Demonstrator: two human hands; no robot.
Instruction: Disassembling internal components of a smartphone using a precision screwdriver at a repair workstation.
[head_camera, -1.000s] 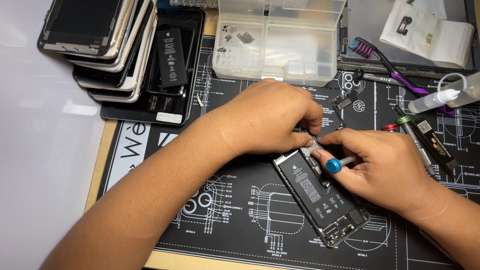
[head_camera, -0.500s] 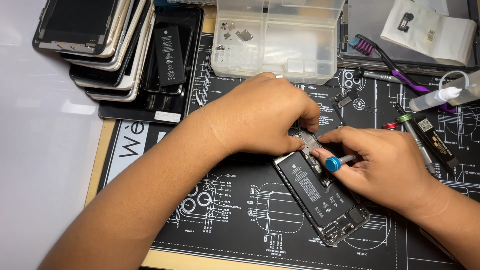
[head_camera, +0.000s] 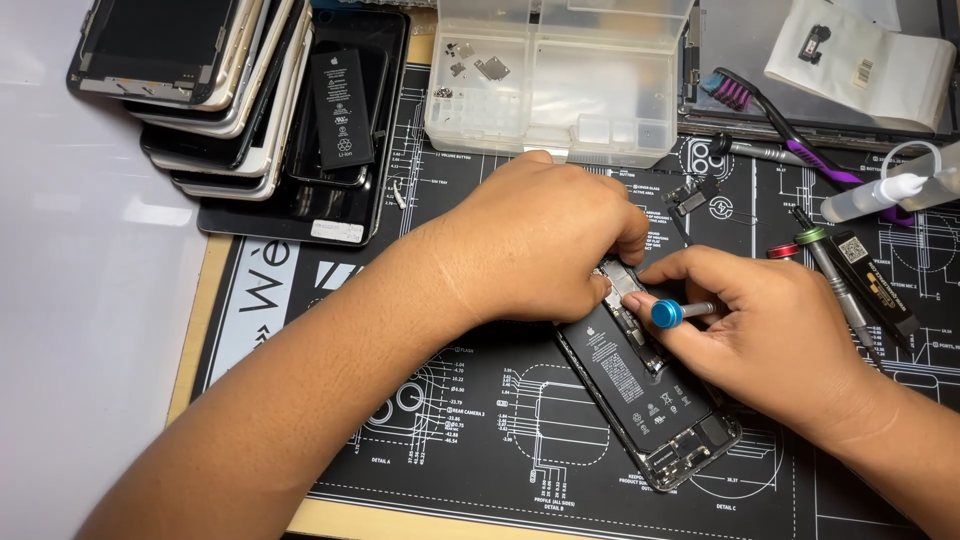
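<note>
Hands barely shifted, left hand (head_camera: 540, 240) curled pressing opened phone (head_camera: 645, 390), right hand (head_camera: 760, 330) gripping screwdriver (head_camera: 672, 313)

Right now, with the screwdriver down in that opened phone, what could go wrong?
The screwdriver in the right hand works right beside the phone's battery; a slip could gouge it. The left hand covers the top of the opened phone, hiding the tip. Any freed screw could vanish on the dark printed mat.
</note>
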